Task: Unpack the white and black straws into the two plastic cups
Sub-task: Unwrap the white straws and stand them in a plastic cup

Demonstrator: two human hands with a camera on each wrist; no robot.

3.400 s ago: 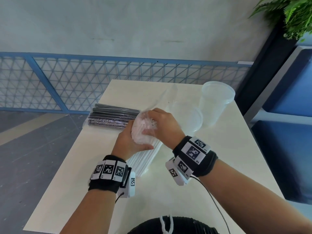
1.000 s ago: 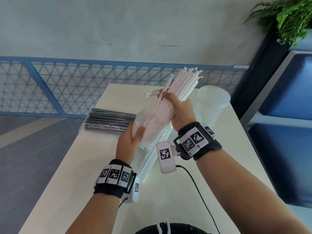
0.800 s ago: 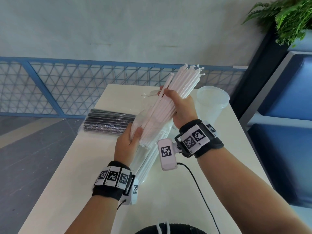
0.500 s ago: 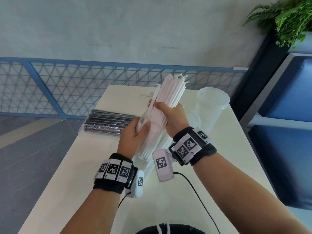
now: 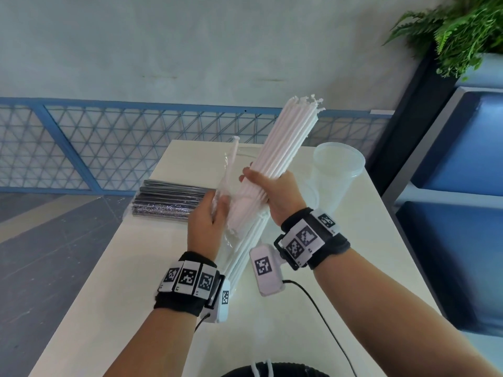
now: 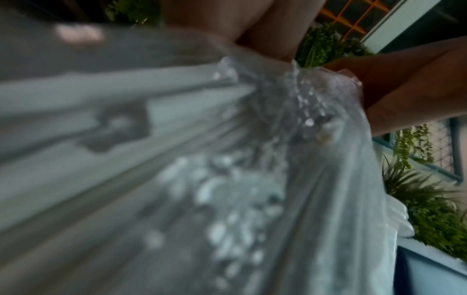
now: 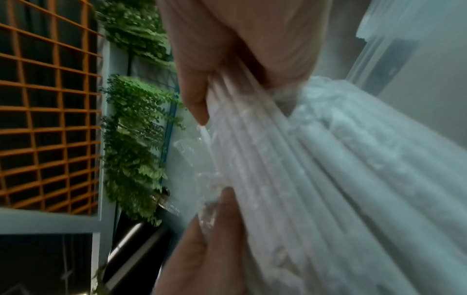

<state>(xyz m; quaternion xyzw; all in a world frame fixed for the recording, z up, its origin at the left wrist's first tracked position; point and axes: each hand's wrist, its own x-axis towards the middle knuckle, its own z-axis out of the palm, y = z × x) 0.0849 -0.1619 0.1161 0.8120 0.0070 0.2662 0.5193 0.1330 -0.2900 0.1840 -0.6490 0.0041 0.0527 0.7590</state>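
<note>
My right hand point(image 5: 268, 190) grips a thick bundle of white straws point(image 5: 285, 144), raised and tilted up to the right over the table. My left hand point(image 5: 215, 210) pinches the open mouth of the clear plastic bag point(image 5: 227, 170), which stands on the table with more white straws point(image 5: 245, 246) inside. In the left wrist view the bag point(image 6: 316, 179) fills the picture, blurred. In the right wrist view the straw bundle point(image 7: 290, 179) runs past my fingers point(image 7: 197, 95). A pack of black straws point(image 5: 168, 204) lies at the table's left edge. A clear plastic cup point(image 5: 336, 172) stands right of my right hand.
The white table point(image 5: 136, 295) is narrow, with a drop to grey floor on the left. A blue mesh railing point(image 5: 109, 142) runs behind it. Blue shelving point(image 5: 462, 186) and a fern point(image 5: 462, 31) stand at the right. A second cup behind my right hand is barely visible.
My right hand has drawn the white straw bundle up out of the bag and swung it right. The left hand keeps hold of the bag's mouth.
</note>
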